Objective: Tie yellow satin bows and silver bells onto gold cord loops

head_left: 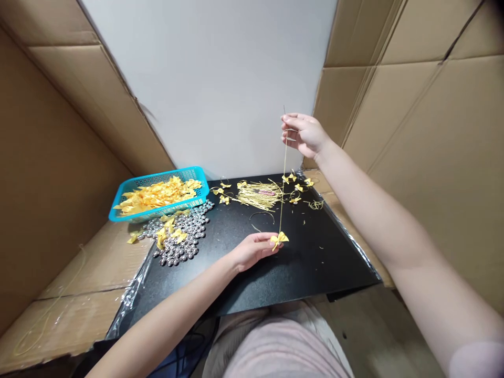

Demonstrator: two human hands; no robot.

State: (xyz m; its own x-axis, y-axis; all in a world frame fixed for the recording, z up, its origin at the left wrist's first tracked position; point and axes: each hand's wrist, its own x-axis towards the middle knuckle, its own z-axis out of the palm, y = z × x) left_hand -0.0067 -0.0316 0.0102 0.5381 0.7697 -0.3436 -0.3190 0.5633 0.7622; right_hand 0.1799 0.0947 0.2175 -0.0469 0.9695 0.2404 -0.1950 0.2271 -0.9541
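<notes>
My left hand [254,251] pinches a small yellow ribbon bow [279,240] above the front part of the black table. Raised at the upper right, my right hand [303,132] has thumb and finger closed on a thin needle [284,110] that points upward. A pale yellow thread [285,168] runs taut from the right hand down to the bow. Behind the bow lies a bundle of cut yellow cords [252,198] with a small pink item [266,192] on it. Several bows with thread loops, such as one bow [309,182], lie on both sides of the bundle.
A turquoise basket [114,214] full of yellow bows stands at the left. Beside it, silvery beads [173,257] spread over the black table [236,291], with loose bows on them. Thread scraps [316,205] lie at the right. Cardboard walls [433,115] rise on both sides.
</notes>
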